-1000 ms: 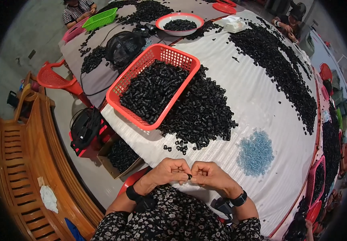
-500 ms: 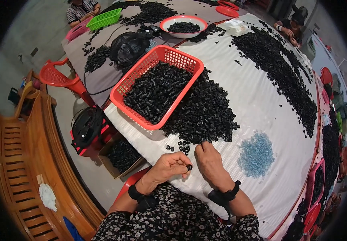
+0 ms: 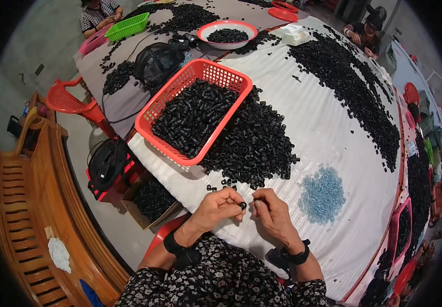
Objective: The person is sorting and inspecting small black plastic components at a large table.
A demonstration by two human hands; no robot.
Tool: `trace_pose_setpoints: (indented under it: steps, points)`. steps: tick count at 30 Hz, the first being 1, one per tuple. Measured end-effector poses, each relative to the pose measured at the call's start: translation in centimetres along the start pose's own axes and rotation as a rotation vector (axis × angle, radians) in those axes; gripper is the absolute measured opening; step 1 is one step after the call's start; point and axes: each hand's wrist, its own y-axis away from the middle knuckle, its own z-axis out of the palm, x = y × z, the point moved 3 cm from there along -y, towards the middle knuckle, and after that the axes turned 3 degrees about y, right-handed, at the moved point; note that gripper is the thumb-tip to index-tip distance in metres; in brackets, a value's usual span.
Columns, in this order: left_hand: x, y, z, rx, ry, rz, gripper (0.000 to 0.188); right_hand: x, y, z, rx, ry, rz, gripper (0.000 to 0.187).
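Observation:
My left hand [image 3: 221, 209] pinches a small black ring-shaped part [image 3: 242, 205] between thumb and fingers. Just to its right, my right hand [image 3: 273, 212] has its fingers and thumb drawn together; whatever they hold, if anything, is too small to make out. Beyond both hands lies a heap of loose black tube-shaped pieces [image 3: 256, 143], a few of them scattered at its near edge. A red plastic basket [image 3: 144, 128] full of black pieces [image 3: 192, 117] stands against the heap. To the right of my right hand, small clear-blue pieces [image 3: 322, 195] form a flat pile on the white cloth [image 3: 354, 245].
A red-rimmed white basin [image 3: 227, 25], a green basket [image 3: 127, 26] and a black bag [image 3: 159, 64] sit farther off. A long spread of black pieces [image 3: 349, 92] covers the right side. Two people work across the table. A wooden bench [image 3: 47, 204] and cardboard box [image 3: 152, 199] are left.
My right hand has drawn back from the edge of the black heap toward my left hand. The left hand keeps the black ring-shaped part; the whole view has shifted slightly.

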Motion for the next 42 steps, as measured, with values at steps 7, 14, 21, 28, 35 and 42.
trace_pose_setpoints:
  steps: [7,14,21,28,35,42]
  points:
    - [-0.4,0.0,0.1,0.059,-0.040,0.004,0.013,1.0,0.2,-0.1,0.035,-0.194,-0.128,0.013]
    - [-0.9,-0.3,0.7,0.045,-0.185,0.012,0.014,0.2,0.8,0.3,0.031,-0.444,0.029,0.014]
    - [-0.7,-0.1,1.2,0.051,-0.285,0.017,0.013,1.0,1.1,0.3,0.080,-0.045,-0.117,0.017]
    - [-1.0,0.0,1.6,0.099,-0.379,0.068,0.009,-1.4,1.7,0.4,0.146,0.311,-0.344,0.016]
    - [-1.3,-0.2,1.9,0.203,-0.552,0.156,0.009,-1.7,1.6,0.8,0.146,0.563,-0.540,0.024]
    - [-1.9,-0.2,1.6,0.244,-0.461,0.105,0.011,-1.9,1.8,1.2,0.124,0.658,-0.630,0.027]
